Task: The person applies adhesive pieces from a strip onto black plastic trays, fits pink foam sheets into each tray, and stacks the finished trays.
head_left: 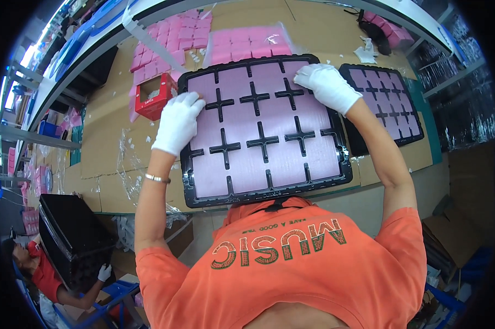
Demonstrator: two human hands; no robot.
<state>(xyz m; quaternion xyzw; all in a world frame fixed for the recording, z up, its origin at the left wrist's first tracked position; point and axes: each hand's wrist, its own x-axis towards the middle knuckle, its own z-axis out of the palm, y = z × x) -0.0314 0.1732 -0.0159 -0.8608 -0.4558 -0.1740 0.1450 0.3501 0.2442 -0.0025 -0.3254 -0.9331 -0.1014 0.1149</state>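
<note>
Black tray (263,142) lay at the table's (105,148) near edge

Pink sheets (320,159) lined the tray between its cross-shaped dividers. The left hand (178,124), white-gloved, lay at its left rim close to the far-left corner, fingers bent; the right hand (328,88), gloved likewise, lay over the far-right corner, fingers pointing inward. I could not tell whether either grip was clamped on anything. A red box (169,89) stood just beside the far-left corner, a second tray (380,114) lay toward the table's right edge, and pink packs (250,44) sat nearer the far edge.
</note>
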